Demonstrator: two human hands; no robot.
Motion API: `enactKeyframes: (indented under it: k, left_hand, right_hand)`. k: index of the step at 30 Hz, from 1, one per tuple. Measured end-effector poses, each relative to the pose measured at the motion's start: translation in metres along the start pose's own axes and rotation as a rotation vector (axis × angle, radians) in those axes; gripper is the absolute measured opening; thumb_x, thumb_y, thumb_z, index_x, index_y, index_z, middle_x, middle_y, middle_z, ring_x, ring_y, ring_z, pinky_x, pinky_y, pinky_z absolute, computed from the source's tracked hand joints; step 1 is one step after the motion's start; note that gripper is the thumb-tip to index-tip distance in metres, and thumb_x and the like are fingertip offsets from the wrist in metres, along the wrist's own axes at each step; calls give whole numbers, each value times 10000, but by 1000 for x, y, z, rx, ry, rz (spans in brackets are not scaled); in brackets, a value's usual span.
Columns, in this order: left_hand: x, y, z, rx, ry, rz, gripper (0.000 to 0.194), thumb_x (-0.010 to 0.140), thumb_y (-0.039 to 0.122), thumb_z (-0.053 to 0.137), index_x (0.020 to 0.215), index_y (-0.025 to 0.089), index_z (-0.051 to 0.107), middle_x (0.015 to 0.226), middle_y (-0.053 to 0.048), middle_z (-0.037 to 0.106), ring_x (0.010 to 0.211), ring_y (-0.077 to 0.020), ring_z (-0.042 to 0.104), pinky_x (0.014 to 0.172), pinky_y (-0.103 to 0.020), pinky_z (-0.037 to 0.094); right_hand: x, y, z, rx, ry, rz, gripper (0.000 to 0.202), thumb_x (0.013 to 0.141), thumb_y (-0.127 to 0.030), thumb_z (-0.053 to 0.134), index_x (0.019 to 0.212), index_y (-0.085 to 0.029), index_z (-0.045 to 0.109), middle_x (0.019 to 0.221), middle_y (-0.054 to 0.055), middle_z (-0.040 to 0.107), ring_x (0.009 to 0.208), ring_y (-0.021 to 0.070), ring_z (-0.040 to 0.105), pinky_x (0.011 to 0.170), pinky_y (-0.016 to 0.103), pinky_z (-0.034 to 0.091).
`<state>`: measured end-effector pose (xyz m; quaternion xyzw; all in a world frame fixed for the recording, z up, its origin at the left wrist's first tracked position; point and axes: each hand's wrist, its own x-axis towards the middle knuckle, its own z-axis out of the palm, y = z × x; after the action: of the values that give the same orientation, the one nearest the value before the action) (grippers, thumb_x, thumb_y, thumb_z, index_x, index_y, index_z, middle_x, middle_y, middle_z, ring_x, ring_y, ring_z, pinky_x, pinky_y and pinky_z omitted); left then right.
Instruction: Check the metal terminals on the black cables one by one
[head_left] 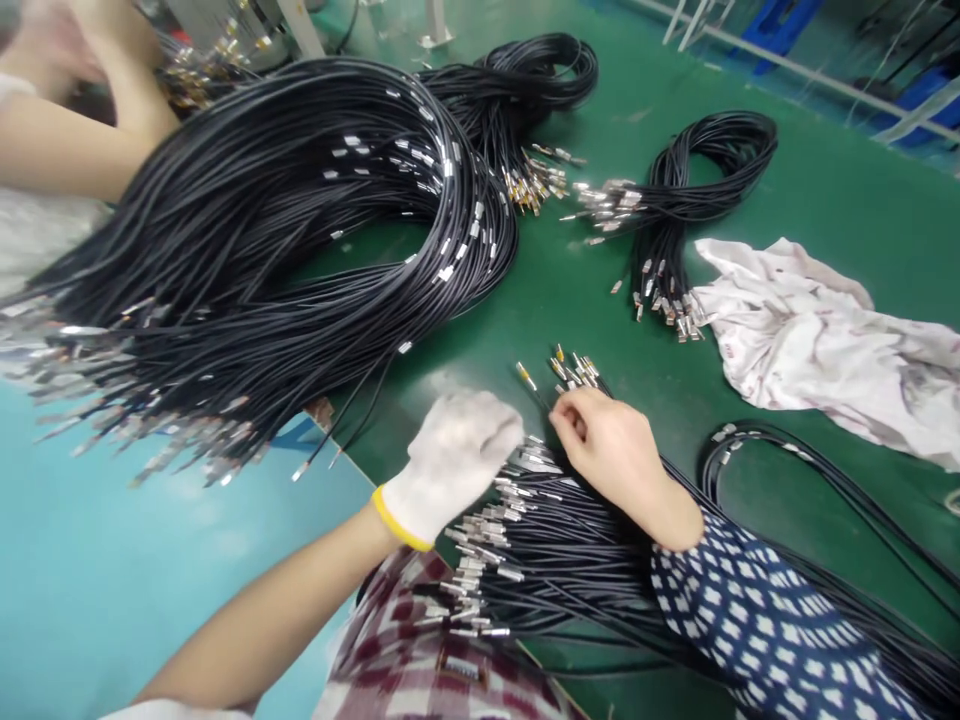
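Observation:
My left hand [465,445], in a white knit glove with a yellow cuff, is closed just above the cable ends near the table edge; whether anything is inside its fingers is hidden. Bare, my right hand [611,450] pinches a thin black cable [541,400] whose metal-tipped end points up and left from the fingertips. More connector ends [577,372] stick out just beyond that hand. Below both hands lies a spread of black cables [577,545], their silvery connectors [480,560] facing left.
A large looped heap of black cables [450,290] fills the left, its ends overhanging the edge. Two smaller coiled bundles [551,75] [720,190] lie further back on the green table [637,370]. A crumpled white cloth [817,330] is at right. Another person's arm [82,150] is at upper left.

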<state>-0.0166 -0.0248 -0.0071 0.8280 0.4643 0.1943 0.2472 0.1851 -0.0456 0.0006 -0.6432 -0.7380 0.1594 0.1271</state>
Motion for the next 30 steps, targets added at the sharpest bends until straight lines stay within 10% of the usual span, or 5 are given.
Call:
enactKeyframes:
  k: [4, 14, 21, 27, 30]
  left_hand:
    - [15, -5, -19, -277, 50, -323, 211, 982, 334, 456, 983, 261, 654, 1069, 7, 702, 987, -190, 619, 905, -322, 431]
    - [20, -17, -19, -322, -131, -19, 239, 960, 290, 382, 793, 210, 533, 867, -4, 564, 850, -165, 511, 801, -282, 396]
    - [27, -12, -24, -572, -127, -282, 325, 957, 308, 423, 653, 201, 378, 668, 42, 428, 677, -127, 445, 664, -274, 335]
    - [24, -18, -20, -526, -110, -185, 277, 934, 336, 427, 690, 207, 449, 699, 33, 447, 674, -134, 404, 643, -279, 317]
    - [24, -18, -21, -515, -132, -200, 294, 938, 345, 412, 682, 206, 446, 694, 26, 463, 683, -138, 426, 643, -279, 320]
  right_hand:
    - [-11, 3, -10, 289, -81, -59, 103, 943, -189, 562, 854, -219, 603, 822, 3, 651, 722, 166, 604, 673, 293, 443]
    - [9, -25, 1, 443, -65, -71, 219, 999, -269, 515, 863, -210, 675, 860, 49, 730, 823, 210, 667, 791, 351, 508]
    - [11, -28, 12, 819, -172, 99, 339, 1015, -371, 490, 792, -195, 675, 662, 11, 680, 617, 159, 648, 591, 272, 510]
    - [9, -37, 11, 274, 100, -28, 251, 977, -293, 531, 819, -194, 699, 830, 93, 737, 790, 231, 665, 799, 384, 489]
    - [11, -35, 9, 523, -84, 25, 307, 1003, -327, 491, 793, -198, 675, 731, 56, 707, 690, 192, 649, 688, 329, 511]
